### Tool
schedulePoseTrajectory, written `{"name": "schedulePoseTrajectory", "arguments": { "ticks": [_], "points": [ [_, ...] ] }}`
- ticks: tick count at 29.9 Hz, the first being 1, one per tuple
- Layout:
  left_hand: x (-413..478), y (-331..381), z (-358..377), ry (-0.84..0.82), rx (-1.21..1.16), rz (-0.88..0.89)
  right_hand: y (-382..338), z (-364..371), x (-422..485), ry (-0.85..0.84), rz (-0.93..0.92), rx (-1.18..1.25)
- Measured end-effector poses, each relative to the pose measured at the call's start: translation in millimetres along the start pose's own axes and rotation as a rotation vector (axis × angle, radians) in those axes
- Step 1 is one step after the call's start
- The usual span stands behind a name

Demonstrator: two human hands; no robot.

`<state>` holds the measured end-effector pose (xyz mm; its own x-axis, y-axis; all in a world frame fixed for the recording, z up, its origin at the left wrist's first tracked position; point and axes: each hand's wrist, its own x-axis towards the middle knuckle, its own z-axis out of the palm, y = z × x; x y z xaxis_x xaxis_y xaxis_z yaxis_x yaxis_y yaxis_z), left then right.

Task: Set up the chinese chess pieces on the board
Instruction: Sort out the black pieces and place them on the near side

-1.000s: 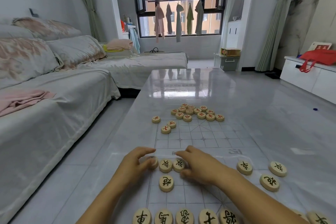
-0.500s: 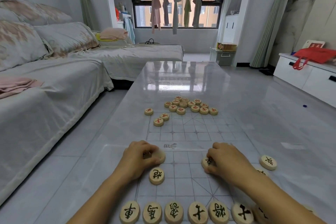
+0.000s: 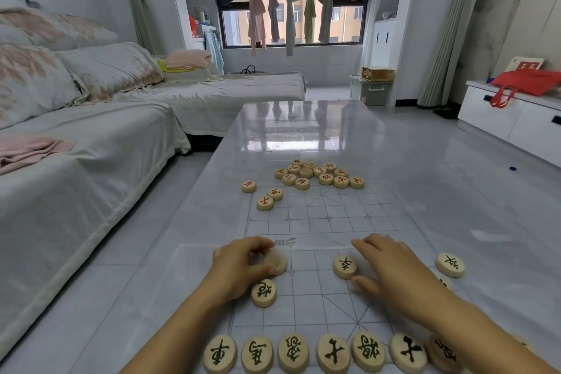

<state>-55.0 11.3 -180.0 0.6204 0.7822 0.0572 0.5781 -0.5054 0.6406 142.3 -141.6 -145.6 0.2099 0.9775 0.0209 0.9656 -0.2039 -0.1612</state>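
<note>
On the head camera I saw my left hand (image 3: 239, 264) pinching a tilted chess piece (image 3: 275, 261) at the left side of the board (image 3: 321, 222). My right hand (image 3: 391, 270) lay palm down, fingers loose and holding nothing, just beside a black-marked piece (image 3: 344, 266). A row of black pieces (image 3: 334, 354) lined the near edge, and red pieces (image 3: 315, 174) clustered at the far edge on the worktop (image 3: 303, 130).

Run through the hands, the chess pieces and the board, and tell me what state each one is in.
Left hand, pinching a pale piece.
Pale piece, gripped, lettering not showing.
Right hand, open, fingers spread beside a black piece.
Black piece, flat, face up.
Near row, lined up, face up.
Red pieces, loose heap, not placed.
Board, spread flat.
</note>
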Motion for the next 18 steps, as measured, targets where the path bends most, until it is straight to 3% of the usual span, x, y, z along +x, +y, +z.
{"name": "schedulePoseTrajectory", "arguments": {
  "ticks": [11, 18],
  "points": [
    [-10, 24, 6, 0.029, 0.261, 0.138, 12, 16, -21, -0.058, -0.108, 0.069],
    [-14, 24, 16, 0.103, 0.223, 0.265, 12, 13, -16, -0.098, -0.149, 0.059]
  ]
}}
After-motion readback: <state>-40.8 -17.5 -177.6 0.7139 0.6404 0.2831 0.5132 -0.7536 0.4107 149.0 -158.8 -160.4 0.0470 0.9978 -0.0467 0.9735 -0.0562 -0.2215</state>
